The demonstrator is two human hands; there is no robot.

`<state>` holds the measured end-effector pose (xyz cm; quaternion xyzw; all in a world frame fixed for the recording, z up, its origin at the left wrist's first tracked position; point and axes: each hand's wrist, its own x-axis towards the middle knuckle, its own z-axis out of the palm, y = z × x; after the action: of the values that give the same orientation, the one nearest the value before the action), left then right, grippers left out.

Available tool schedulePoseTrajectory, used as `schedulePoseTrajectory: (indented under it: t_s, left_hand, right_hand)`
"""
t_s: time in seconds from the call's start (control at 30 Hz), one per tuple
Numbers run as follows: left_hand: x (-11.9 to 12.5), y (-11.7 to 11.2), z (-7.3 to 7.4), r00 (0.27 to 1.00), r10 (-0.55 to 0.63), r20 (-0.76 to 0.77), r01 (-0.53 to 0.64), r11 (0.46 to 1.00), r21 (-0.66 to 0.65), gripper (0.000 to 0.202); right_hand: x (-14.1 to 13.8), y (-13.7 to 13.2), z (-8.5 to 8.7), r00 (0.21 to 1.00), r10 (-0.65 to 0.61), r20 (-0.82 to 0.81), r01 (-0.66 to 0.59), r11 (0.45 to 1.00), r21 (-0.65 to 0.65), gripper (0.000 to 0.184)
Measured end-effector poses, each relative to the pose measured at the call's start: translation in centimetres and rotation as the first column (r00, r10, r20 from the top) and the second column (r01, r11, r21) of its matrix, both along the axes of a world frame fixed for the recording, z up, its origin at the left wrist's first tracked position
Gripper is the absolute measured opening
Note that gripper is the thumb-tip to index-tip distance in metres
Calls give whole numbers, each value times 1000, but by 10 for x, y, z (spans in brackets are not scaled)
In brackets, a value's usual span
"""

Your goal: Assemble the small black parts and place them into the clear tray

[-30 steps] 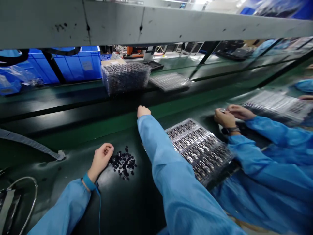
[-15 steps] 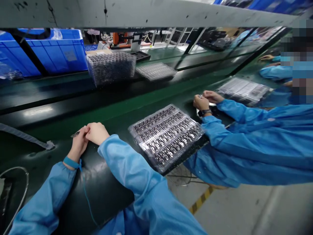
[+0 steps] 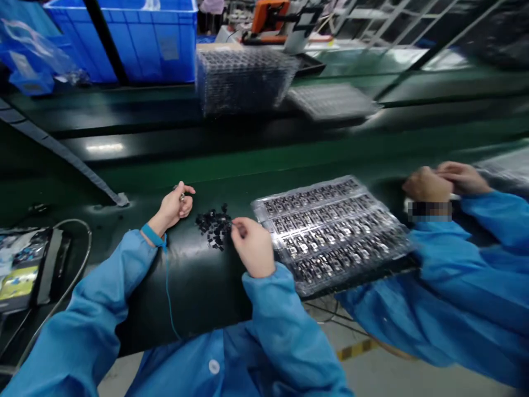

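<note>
My left hand (image 3: 176, 205) is raised a little over the dark bench, its fingers curled around a small metal part (image 3: 182, 196) that shows only in part. A blue wrist strap (image 3: 152, 235) with a thin cord circles that wrist. At the right edge of a pile of small black pieces (image 3: 214, 226), my right hand (image 3: 253, 245) pinches with thumb and forefinger; what is between the tips is too small to make out. Just right of it lies a clear plastic tray (image 3: 285, 242) holding rows of small metal parts.
A co-worker's hands (image 3: 438, 182) are at the right. Stacked clear trays (image 3: 243, 82) and a flatter tray pile (image 3: 334, 102) stand on the back ledge beside a blue bin (image 3: 155, 44). A cable (image 3: 86, 242) loops at the left, next to a dark box (image 3: 25, 275).
My hands have parted: the right has moved from the left hand to the black pile, which was hidden before. The view has turned left and down.
</note>
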<state>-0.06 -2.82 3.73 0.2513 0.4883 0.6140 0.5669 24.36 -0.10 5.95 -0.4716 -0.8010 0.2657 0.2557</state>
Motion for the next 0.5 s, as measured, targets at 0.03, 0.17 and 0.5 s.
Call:
schedulePoseTrajectory:
  t_s: [0.03,0.17,0.5]
  left_hand:
    - [0,0,0,1000,-22,19,23,1000,-8,48]
    - [1,2,-4,997,-73,-4,73,997,-27,48]
    - [0,0,-10,992,-91,-89,92,996,11,51]
  right_hand:
    - [8,5,-3,999,-21,50,20,1000,12,17]
    - [4,30,-13,971,-37,238,29,999,38,21]
    - [-53,59,-10,899,9,438,2,1000,-24,20]
